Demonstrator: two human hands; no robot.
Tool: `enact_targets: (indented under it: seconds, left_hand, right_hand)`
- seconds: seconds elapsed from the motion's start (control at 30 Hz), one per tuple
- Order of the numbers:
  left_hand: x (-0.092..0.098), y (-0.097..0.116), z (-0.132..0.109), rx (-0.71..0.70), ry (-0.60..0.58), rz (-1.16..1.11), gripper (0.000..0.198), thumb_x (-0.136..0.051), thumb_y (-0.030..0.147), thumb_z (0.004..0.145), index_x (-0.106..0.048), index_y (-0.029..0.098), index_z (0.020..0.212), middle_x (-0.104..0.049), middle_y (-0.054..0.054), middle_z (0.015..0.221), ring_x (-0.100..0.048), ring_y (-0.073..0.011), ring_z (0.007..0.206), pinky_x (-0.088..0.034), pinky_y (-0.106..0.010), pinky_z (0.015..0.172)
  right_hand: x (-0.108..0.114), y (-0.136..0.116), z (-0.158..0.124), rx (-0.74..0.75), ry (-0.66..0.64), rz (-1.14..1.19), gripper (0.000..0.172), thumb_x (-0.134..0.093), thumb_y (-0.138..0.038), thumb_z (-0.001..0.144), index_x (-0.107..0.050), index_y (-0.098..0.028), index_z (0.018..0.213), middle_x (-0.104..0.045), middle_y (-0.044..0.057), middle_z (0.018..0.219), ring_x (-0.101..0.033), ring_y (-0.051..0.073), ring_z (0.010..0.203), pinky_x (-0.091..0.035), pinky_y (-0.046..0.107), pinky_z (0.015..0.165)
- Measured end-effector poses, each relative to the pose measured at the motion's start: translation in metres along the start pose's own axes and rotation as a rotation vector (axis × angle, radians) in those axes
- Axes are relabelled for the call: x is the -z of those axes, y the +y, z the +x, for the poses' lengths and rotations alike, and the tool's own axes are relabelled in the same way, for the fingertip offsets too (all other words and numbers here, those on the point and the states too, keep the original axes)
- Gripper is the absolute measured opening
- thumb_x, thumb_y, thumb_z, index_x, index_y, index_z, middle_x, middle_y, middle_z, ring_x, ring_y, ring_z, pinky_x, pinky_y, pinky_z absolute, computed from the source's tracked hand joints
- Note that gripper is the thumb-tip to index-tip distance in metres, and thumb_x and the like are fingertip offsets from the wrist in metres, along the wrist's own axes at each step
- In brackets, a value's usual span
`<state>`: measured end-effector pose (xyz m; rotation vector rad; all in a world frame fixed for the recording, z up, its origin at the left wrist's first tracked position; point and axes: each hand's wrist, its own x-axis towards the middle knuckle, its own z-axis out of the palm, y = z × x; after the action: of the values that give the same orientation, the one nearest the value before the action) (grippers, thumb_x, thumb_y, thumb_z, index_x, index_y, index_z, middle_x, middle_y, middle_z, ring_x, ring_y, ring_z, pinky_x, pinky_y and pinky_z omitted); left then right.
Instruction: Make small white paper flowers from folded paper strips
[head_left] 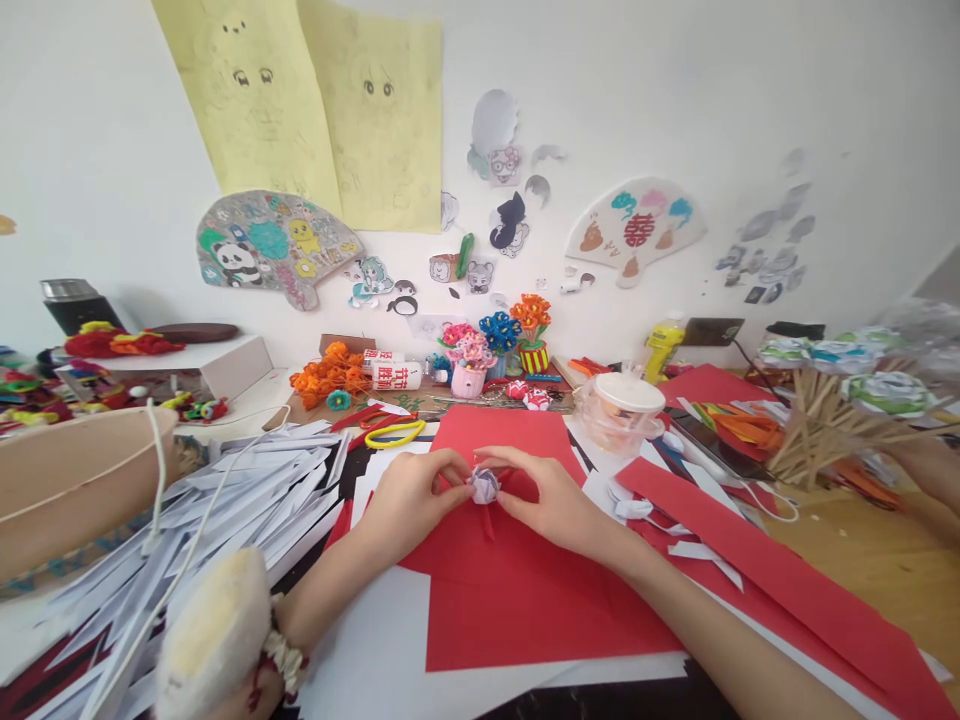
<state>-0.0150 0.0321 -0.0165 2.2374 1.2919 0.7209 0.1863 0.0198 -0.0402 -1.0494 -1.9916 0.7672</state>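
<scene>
My left hand [420,492] and my right hand [553,497] meet in the middle of the head view. Between their fingertips is a small white-and-lilac folded paper ball [484,486], pinched from both sides. A thin red strip [489,523] hangs just below it; whether it is joined to the ball I cannot tell. Under both hands lies a large sheet of red paper [540,600], on top of white sheets [367,640]. A scrunchie [285,655] circles my left wrist.
White paper strips [255,500] heap up at left, near a beige bag [82,470]. Yellow-handled scissors [395,434] lie beyond my left hand. A clear plastic container [619,405] and a red paper strip [757,570] are at right. Another person's hand [926,455] reaches in at the right edge.
</scene>
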Motion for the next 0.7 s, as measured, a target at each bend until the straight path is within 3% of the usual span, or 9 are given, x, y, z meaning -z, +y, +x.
enact_targets:
  seconds: [0.13, 0.3, 0.4, 0.57, 0.7]
  left_hand:
    - [-0.0048, -0.0019, -0.0006, 0.027, -0.015, -0.005, 0.011, -0.063, 0.032, 0.076, -0.063, 0.023, 0.082, -0.071, 0.003, 0.075, -0.058, -0.0136, 0.063, -0.038, -0.023, 0.058]
    - [-0.0034, 0.0014, -0.0007, -0.018, -0.083, -0.038, 0.01, -0.063, 0.032, 0.078, -0.064, 0.022, 0.081, -0.069, 0.005, 0.07, -0.056, -0.012, 0.06, -0.037, -0.023, 0.058]
    - [0.0013, 0.0035, -0.0001, -0.085, -0.032, -0.019, 0.009, -0.062, 0.029, 0.079, -0.066, 0.022, 0.081, -0.069, 0.003, 0.076, -0.054, -0.0119, 0.061, -0.037, -0.023, 0.059]
    - [0.0011, 0.0044, -0.0002, -0.248, 0.033, -0.046, 0.016, -0.063, 0.024, 0.08, -0.068, 0.025, 0.095, -0.064, -0.001, 0.092, -0.056, -0.0157, 0.082, -0.042, -0.026, 0.072]
    - [-0.0047, 0.0044, -0.0008, -0.271, 0.029, -0.029, 0.007, -0.063, 0.023, 0.081, -0.069, 0.024, 0.085, -0.06, -0.002, 0.089, -0.054, -0.0172, 0.085, -0.042, -0.028, 0.076]
  right_hand:
    - [-0.0011, -0.0063, -0.0011, -0.014, -0.009, 0.006, 0.049, -0.064, -0.015, 0.074, -0.056, -0.022, 0.122, -0.066, 0.006, 0.117, -0.061, 0.023, 0.109, -0.047, 0.039, 0.095]
    - [-0.0007, -0.0074, -0.0018, -0.013, -0.028, 0.035, 0.038, -0.067, -0.025, 0.079, -0.06, -0.023, 0.117, -0.067, 0.005, 0.114, -0.062, 0.023, 0.107, -0.047, 0.037, 0.094]
    - [0.0011, -0.0061, -0.0018, -0.037, -0.047, 0.068, 0.038, -0.063, -0.025, 0.083, -0.058, -0.024, 0.12, -0.067, 0.005, 0.114, -0.062, 0.023, 0.105, -0.047, 0.039, 0.094]
    - [0.0041, -0.0067, -0.0009, 0.041, -0.104, 0.101, 0.042, -0.062, -0.024, 0.084, -0.055, -0.024, 0.125, -0.064, 0.005, 0.121, -0.058, 0.023, 0.113, -0.045, 0.039, 0.097]
    - [0.0052, -0.0082, -0.0006, 0.046, -0.126, 0.12, 0.039, -0.062, -0.023, 0.085, -0.056, -0.025, 0.124, -0.066, 0.004, 0.115, -0.06, 0.022, 0.11, -0.046, 0.037, 0.096]
